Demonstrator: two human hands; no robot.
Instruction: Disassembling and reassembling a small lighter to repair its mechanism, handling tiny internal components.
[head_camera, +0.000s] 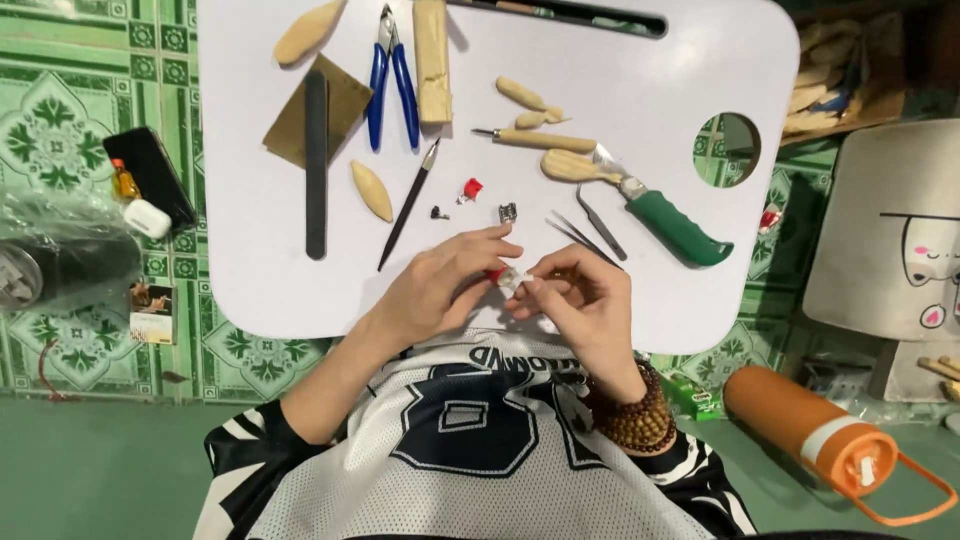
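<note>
- Lap table (700, 60) over person's lap; both hands at near edge, centre.
- Pliers (390, 85) far left; file (316, 165) left of pliers.
- Knife (665, 215) right of tweezers (585, 232).
- Flask (815, 435) on floor, near right.

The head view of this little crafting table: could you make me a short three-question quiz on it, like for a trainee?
1. True or false: both hands hold one small red and white piece over the white table.
2. Which tool has blue handles? A) tweezers B) cutting pliers C) knife
3. What colour is the knife's handle?

Key
1. True: the left hand and right hand pinch the small red and white piece together.
2. B: the cutting pliers; the tweezers are bare metal.
3. Green, on the knife.
</note>
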